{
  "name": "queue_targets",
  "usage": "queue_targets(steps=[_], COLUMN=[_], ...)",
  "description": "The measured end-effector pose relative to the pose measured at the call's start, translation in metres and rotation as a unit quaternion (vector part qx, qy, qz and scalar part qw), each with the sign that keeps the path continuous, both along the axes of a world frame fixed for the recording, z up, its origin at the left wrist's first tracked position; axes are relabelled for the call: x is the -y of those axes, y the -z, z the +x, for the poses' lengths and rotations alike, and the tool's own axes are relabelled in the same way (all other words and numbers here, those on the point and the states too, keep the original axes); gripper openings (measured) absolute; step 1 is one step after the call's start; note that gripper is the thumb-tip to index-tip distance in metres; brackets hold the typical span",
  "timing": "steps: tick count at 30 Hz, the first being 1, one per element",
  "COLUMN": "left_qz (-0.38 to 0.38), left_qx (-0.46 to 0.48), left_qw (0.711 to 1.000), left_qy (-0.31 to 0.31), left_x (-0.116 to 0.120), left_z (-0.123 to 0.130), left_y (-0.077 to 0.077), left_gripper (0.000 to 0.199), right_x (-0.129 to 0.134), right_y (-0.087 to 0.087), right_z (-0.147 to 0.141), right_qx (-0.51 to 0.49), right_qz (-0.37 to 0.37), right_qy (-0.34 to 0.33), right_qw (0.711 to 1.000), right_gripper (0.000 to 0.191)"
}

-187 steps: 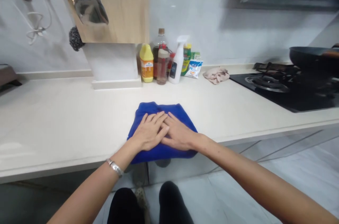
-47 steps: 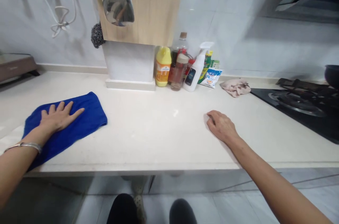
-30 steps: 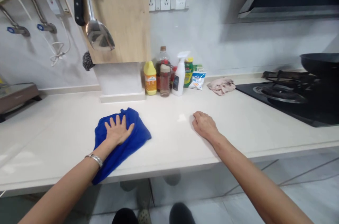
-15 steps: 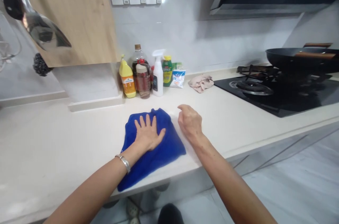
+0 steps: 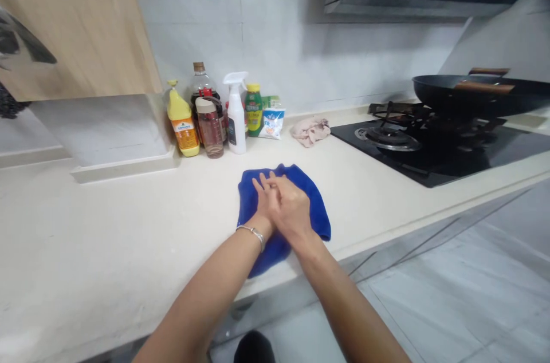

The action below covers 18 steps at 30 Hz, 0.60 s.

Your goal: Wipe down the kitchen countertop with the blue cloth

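Note:
A blue cloth [image 5: 317, 205] lies spread on the white countertop [image 5: 129, 237], near its front edge. My left hand [image 5: 263, 204], with a silver bracelet at the wrist, rests flat on the cloth with its fingers stretched out and apart. Against it, partly covering it, is my right hand [image 5: 293, 204], its fingers curled in. No object shows in the right hand. Part of the left hand, thumb side, is hidden behind the right one.
Along the wall stand a yellow bottle [image 5: 184, 125], a dark-liquid bottle [image 5: 200, 79], a brown-tinted jar [image 5: 210, 131], a white spray bottle [image 5: 236, 117], a green bottle [image 5: 254, 111] and a white packet [image 5: 272, 123]. A crumpled pinkish rag [image 5: 310, 131] lies left of the gas stove [image 5: 412, 162], which carries a wok [image 5: 447, 91].
My left hand and the blue cloth have slid to the right along the counter. My right hand has come over onto the left hand. The camera view has shifted slightly right.

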<state>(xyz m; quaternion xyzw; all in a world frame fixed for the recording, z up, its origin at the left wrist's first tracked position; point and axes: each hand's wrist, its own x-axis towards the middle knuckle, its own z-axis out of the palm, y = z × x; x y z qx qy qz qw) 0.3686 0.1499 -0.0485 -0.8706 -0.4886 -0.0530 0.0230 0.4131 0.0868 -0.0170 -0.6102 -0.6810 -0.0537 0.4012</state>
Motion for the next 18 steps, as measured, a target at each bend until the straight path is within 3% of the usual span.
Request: queue_targets(steps=[5, 11, 15, 18], left_qz=[-0.032, -0.055, -0.068, -0.066], left_qx=[0.003, 0.026, 0.041, 0.055], left_qw=[0.999, 0.998, 0.997, 0.996], left_qy=[-0.011, -0.008, 0.002, 0.033], left_x=[-0.005, -0.006, -0.010, -0.010], left_z=[0.003, -0.022, -0.055, -0.103], left_y=[-0.020, -0.025, -0.028, -0.032], left_gripper=[0.062, 0.066, 0.068, 0.064], right_x=[-0.005, -0.013, -0.013, -0.011], right_y=[0.002, 0.018, 0.022, 0.016], right_z=[0.023, 0.039, 0.036, 0.029], right_qx=[-0.149, -0.123, -0.084, -0.026], right_qz=[0.093, -0.028, -0.066, -0.091], right_qy=[0.083, 0.141, 0.134, 0.158], right_qw=[0.981, 0.982, 0.985, 0.983], right_gripper=[0.037, 0.034, 0.033, 0.032])
